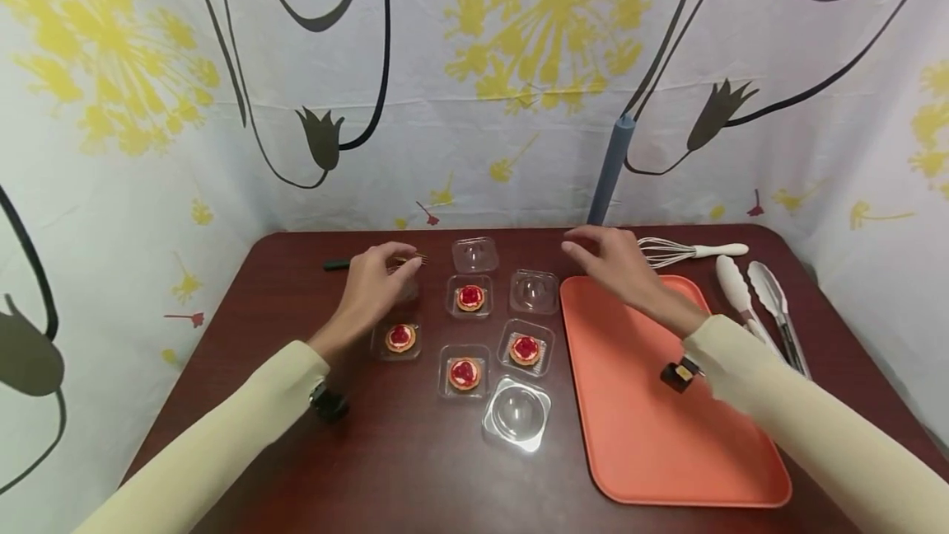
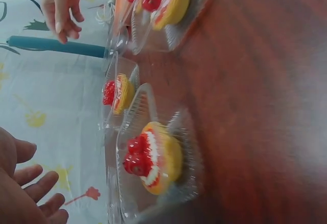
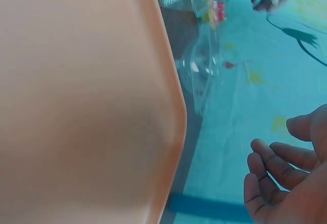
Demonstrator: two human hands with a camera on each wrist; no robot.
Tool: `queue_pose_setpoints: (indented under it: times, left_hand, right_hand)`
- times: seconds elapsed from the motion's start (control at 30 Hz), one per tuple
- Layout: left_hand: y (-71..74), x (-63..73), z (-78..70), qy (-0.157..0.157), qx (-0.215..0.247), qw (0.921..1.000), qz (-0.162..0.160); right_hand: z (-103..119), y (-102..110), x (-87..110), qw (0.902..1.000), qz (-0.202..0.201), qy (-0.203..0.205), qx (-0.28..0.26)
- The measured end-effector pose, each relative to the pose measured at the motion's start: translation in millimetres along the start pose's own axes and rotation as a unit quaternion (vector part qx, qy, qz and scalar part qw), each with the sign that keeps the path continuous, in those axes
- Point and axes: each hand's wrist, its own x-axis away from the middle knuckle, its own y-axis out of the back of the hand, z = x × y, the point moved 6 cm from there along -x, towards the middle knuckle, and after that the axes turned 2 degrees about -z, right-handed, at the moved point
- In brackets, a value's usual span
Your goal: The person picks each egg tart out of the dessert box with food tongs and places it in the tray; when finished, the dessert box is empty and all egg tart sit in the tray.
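My left hand (image 1: 371, 283) hovers above the table's left side, thumb and fingers apart with nothing between them. Below it is a clear plastic container with a red-topped tart (image 1: 400, 338); in the left wrist view this tart (image 2: 156, 157) shows large and close. A fork (image 1: 337, 264) with a dark handle and gold tines lies behind that hand, partly hidden. Over the tray's far left corner hangs my right hand (image 1: 611, 266), fingers loosely bent and holding nothing. Further tarts (image 1: 470, 297) sit in clear containers between the hands, with clear domed lids (image 1: 516, 413) around them.
An orange tray (image 1: 667, 435) covers much of the table's right side. Beyond it lie a whisk (image 1: 693, 251) and a pair of tongs (image 1: 771, 303). A blue-grey rod (image 1: 611, 171) stands near the back edge, against a patterned cloth backdrop (image 1: 415, 64).
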Motion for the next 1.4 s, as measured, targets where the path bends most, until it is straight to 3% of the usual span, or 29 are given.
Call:
queue_pose_setpoints:
  times: [0.3,0.5,0.8,0.97,1.1,1.4]
  left_hand:
    - [24.6,35.9,12.4,-0.013,0.019,0.9997,-0.011]
    - [33.3,56.1,21.8,-0.027,0.013,0.9993,-0.022]
    - [27.7,91.1,41.3,-0.035,0.013,0.9993,-0.005]
    - [23.3,102.8,46.8,-0.026,0.014,0.9993,0.022]
    - [19.7,109.2,51.1,-0.012,0.018,0.9990,0.040]
    - [10.8,114.6,60.5,0.003,0.117,0.9917,0.052]
  right_hand:
    - [-28.5,52.1,37.0,0.9985,-0.032,-0.043,0.006]
    - [-48.7,85.7,60.8,0.9938,-0.084,-0.070,0.023]
    - [-81.4,118.6,100.8,0.9855,-0.133,-0.095,0.045]
    - [-103.2,129.1,123.6,0.9797,-0.124,-0.153,0.035]
    - [-117.7,134.5,142.1,0.9695,-0.128,-0.204,0.047]
    - [-142.5,134.5,172.7,0.9561,-0.133,-0.254,0.061]
